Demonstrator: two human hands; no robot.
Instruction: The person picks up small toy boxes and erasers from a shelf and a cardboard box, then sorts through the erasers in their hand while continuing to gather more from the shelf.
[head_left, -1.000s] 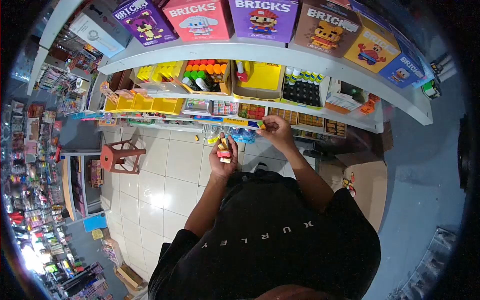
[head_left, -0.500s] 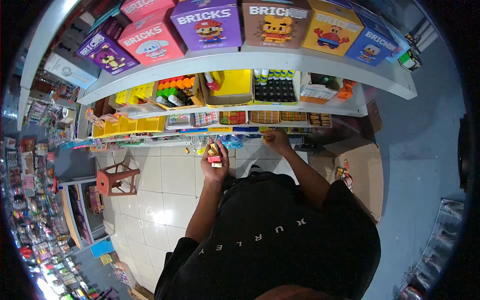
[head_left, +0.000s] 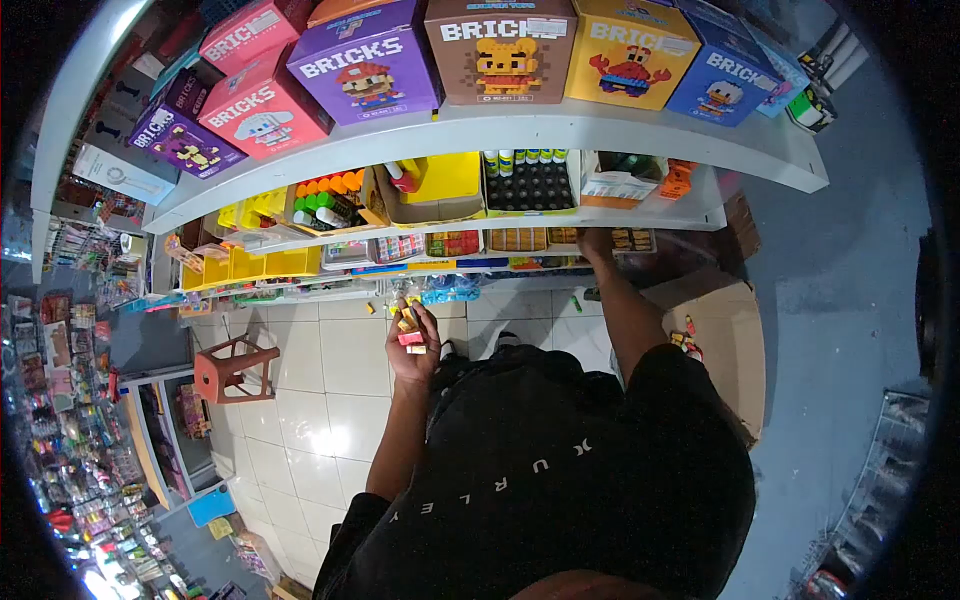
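Note:
My left hand [head_left: 408, 365] is held palm up in front of the shelves, its fingers curled round several small yellow, red and white blocks [head_left: 410, 338]. They look like wrapped erasers, but I cannot be sure. My right hand [head_left: 597, 243] reaches into the low shelf, at the trays on the right. Its fingers are hidden among the goods there. Beside it on the left is a tray of small orange-yellow blocks [head_left: 518, 240], and on the right a tray of dark and yellow blocks [head_left: 634, 240]. Further left stands a tray of red and green ones [head_left: 452, 244].
Boxes marked BRICKS [head_left: 500, 60] line the top shelf. Glue bottles [head_left: 528, 180] and markers [head_left: 330, 205] fill the middle shelf. An open cardboard carton [head_left: 735, 350] stands at my right, a brown stool [head_left: 237, 370] at left. A small yellow block [head_left: 370, 308] lies on the tiled floor.
My right hand has moved from in front of the shelf edge up and right into the trays. My left hand, still holding the blocks, sits slightly lower and further left in view.

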